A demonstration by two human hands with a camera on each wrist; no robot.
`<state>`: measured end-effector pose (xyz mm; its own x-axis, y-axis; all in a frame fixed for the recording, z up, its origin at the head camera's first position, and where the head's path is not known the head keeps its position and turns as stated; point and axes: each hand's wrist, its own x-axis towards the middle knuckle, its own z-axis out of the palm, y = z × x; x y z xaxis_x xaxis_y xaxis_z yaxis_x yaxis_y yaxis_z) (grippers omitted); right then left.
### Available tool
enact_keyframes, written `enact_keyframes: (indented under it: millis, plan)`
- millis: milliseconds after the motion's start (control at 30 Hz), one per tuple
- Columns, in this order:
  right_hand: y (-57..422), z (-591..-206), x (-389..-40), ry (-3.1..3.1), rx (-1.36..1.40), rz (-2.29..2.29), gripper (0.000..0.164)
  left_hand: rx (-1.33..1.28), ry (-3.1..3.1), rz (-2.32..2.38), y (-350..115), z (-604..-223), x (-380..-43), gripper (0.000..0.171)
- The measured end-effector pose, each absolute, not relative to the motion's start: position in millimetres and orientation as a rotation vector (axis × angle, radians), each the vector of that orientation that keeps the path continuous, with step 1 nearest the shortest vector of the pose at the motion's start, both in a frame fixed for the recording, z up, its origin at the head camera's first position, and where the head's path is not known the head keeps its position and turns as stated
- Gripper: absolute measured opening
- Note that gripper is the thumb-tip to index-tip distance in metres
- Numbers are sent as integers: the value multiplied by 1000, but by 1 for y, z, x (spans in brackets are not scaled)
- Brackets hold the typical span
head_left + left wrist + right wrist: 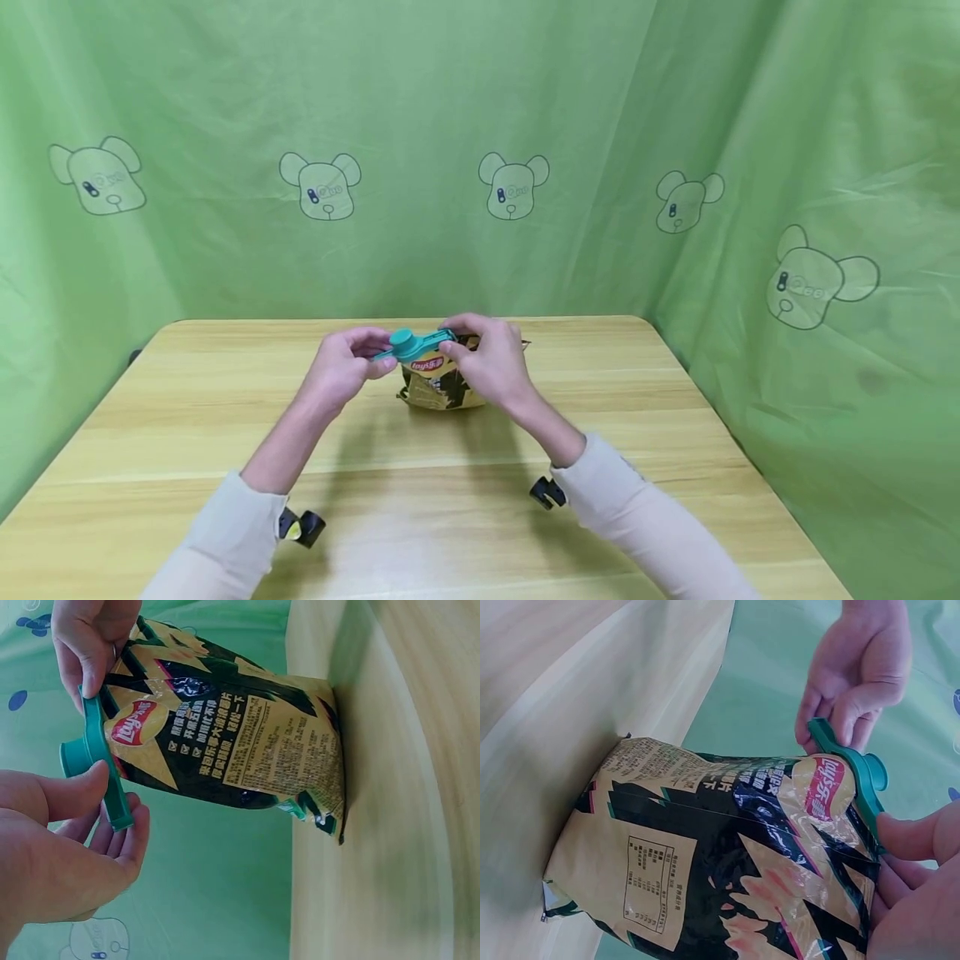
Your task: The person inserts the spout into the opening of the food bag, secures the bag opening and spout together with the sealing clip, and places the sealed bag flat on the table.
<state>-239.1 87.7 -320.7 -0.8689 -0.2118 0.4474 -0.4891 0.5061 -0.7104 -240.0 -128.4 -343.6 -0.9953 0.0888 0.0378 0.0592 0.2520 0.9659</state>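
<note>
A black and gold bag of chips (pixel 217 727) stands upright on the table, its top edge inside a teal bag clip (pixel 423 343) that has a round capped spout. My left hand (pixel 341 367) pinches the clip's left end between thumb and fingers. At the other end, my right hand (pixel 491 358) grips the clip and the bag's top corner, thumb in front and fingers behind. In the right wrist view the clip (pixel 864 780) runs along the bag's top edge, beside the red label.
The wooden table (pixel 420 500) extends around the bag on every side. Green curtains (pixel 420 100) with printed bear heads hang behind it and at both sides. Black wrist-camera mounts (pixel 303 527) show below both sleeves.
</note>
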Motion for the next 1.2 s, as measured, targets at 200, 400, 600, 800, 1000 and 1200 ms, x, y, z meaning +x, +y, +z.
enact_keyframes:
  millis: [200,400,600,800,1000,1200]
  plan:
    - [87,-323,-239,-2432,584,1293,21,222,2533,1790,-122,-338,-238,46]
    - [88,-322,-239,-2432,581,1292,20,267,2614,1740,-112,-335,-240,46]
    - [88,-323,-240,-2425,583,1302,20,260,2710,1680,-105,-333,-240,39]
    - [88,-324,-239,-2424,578,1312,18,217,2734,1660,-102,-334,-242,35]
    - [87,-324,-240,-2423,564,1323,16,188,2727,1677,-102,-333,-244,34]
    - [88,-324,-240,-2419,563,1323,15,144,2684,1711,-102,-333,-245,34]
